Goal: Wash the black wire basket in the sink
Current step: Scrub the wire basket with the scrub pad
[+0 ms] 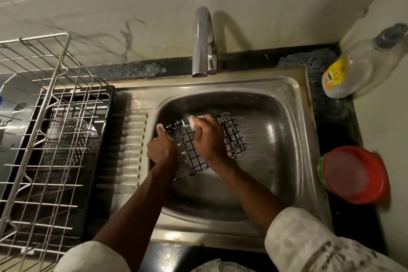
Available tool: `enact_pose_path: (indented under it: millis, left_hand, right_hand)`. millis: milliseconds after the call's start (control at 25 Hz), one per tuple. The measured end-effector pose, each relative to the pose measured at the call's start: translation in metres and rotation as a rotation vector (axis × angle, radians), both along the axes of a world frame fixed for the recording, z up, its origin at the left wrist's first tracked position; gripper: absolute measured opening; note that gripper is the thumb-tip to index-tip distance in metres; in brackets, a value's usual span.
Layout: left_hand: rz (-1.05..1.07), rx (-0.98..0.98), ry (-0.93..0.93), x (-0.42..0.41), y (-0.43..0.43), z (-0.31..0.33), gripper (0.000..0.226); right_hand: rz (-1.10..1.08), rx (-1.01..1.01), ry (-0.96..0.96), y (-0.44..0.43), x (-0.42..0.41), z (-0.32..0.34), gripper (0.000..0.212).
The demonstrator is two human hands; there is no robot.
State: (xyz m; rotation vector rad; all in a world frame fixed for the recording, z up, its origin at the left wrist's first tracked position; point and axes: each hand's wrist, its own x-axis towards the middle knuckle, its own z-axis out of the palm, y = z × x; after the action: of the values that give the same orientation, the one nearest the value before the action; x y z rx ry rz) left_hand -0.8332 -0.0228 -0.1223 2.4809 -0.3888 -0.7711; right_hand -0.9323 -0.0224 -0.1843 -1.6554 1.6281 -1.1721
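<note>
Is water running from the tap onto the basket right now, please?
No, no stream leaves the tap above the black wire basket.

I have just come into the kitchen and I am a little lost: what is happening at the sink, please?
A person is washing a black wire basket over the steel sink. The left hand grips the basket's left edge and keeps it tilted above the basin. The right hand rubs a foamy white scrubber on its upper wires. Suds cling to the wires, and no stream shows under the tap.
</note>
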Motion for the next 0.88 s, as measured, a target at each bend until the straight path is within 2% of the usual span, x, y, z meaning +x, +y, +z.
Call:
enact_pose_path:
  millis: [120, 360, 520, 720, 800, 880]
  left_hand:
    - [-0.018, -0.01, -0.004, -0.002, 0.001, 0.003, 0.075]
    - [-0.089, -0.045, -0.017, -0.008, -0.002, 0.008, 0.071]
    - [-0.094, -0.03, 0.01, -0.015, -0.005, 0.017, 0.069]
    - [-0.16, -0.05, 0.048, -0.011, -0.001, 0.014, 0.068]
    - [-0.108, -0.043, 0.003, -0.011, -0.002, 0.016, 0.068]
    - [-0.152, -0.02, -0.027, -0.01, -0.002, 0.016, 0.067]
  right_hand:
    - [0.061, 0.037, 0.015, -0.016, -0.011, -0.013, 0.039]
    - [-0.162, 0.371, 0.173, -0.059, -0.07, -0.046, 0.024]
    - [-0.289, 0.505, 0.145, -0.056, -0.076, -0.043, 0.021]
    - [-0.163, 0.26, 0.093, -0.019, -0.029, 0.003, 0.026]
    - [-0.11, 0.129, 0.019, 0.006, -0.001, 0.024, 0.028]
    - [-0.055, 0.012, -0.05, 0.023, 0.019, 0.032, 0.028]
